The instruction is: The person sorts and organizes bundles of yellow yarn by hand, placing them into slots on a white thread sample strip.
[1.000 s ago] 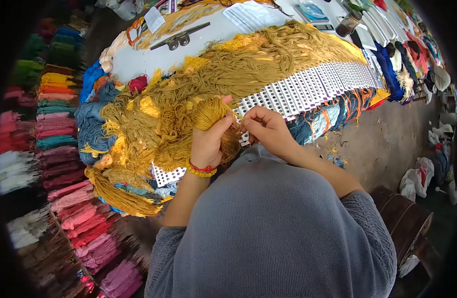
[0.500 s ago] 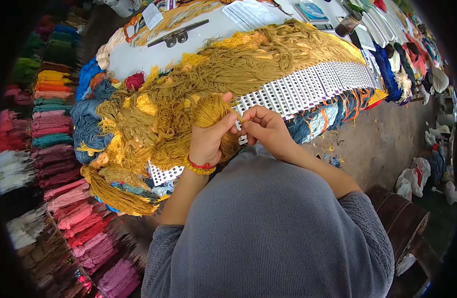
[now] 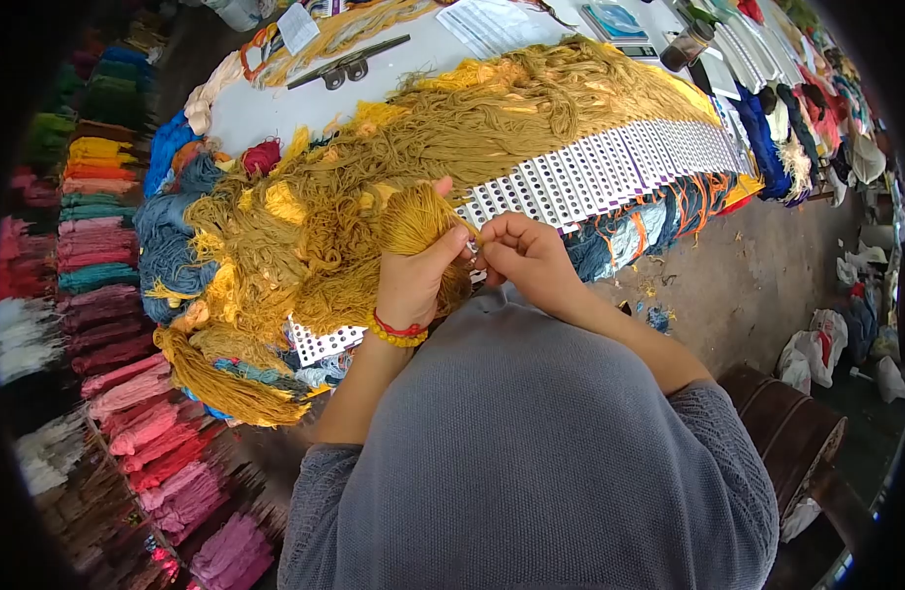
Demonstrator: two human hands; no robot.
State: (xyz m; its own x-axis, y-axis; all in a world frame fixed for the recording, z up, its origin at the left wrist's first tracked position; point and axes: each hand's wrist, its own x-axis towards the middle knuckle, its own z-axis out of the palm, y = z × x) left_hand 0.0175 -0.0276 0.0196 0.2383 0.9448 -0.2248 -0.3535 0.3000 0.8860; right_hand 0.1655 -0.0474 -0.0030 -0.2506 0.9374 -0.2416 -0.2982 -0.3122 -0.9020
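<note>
My left hand (image 3: 414, 280) is closed around a bundle of golden-yellow yarn (image 3: 416, 218), its thumb pressed across the strands. Close beside it, my right hand (image 3: 527, 254) pinches at the bundle's right edge, where a few strands run to its fingertips. Something small and shiny shows between the two hands, too small to name. Beneath and behind them spreads a large heap of olive-gold yarn (image 3: 492, 123). White cards with rows of dark holes (image 3: 580, 177) lie along the heap's near edge.
A white table (image 3: 266, 113) carries the heap, with a black clamp-like bar (image 3: 349, 67) and paper sheets (image 3: 477, 28) farther back. A dark jar (image 3: 687, 46) stands at the back right. Colored skeins (image 3: 162, 428) hang in rows at left. A brown drum (image 3: 782, 423) lies at right.
The view has shifted slightly. Both hands stay nearly in place on the yarn bundle, and the right fingertips have shifted a little at its edge.
</note>
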